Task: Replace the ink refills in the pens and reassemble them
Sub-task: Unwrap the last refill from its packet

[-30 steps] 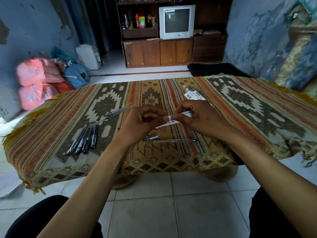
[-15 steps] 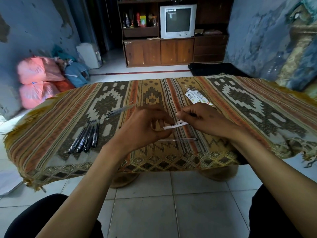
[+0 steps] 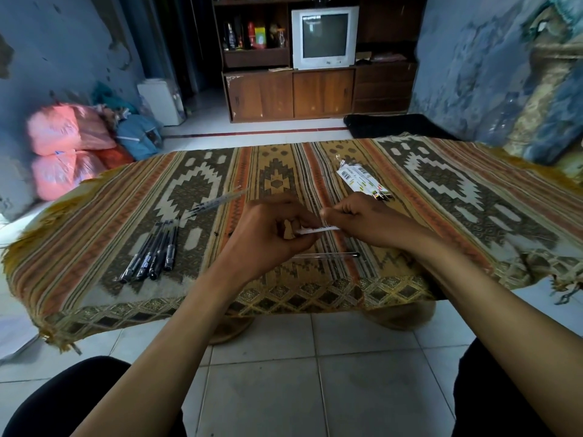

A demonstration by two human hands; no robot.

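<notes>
Above the middle of the patterned cloth, my left hand (image 3: 268,238) and my right hand (image 3: 362,220) both pinch a thin white refill packet (image 3: 318,230) with a barcode, one hand at each end. A clear pen barrel (image 3: 328,255) lies on the cloth just below my hands. Several black pens (image 3: 151,252) lie side by side at the left. Further back left, a clear pen (image 3: 217,200) rests at an angle. More refill packets (image 3: 362,179) lie beyond my right hand.
The low table's cloth (image 3: 441,216) hangs over the near edge, above the tiled floor (image 3: 315,373). My dark-clad knees sit at the bottom corners. Pink bags (image 3: 60,146) and a TV cabinet (image 3: 315,89) stand far behind.
Both hands have stayed over the cloth's middle with the packet. The packet now lies more level and looks narrower between my fingers; the small part near my left hand is hidden.
</notes>
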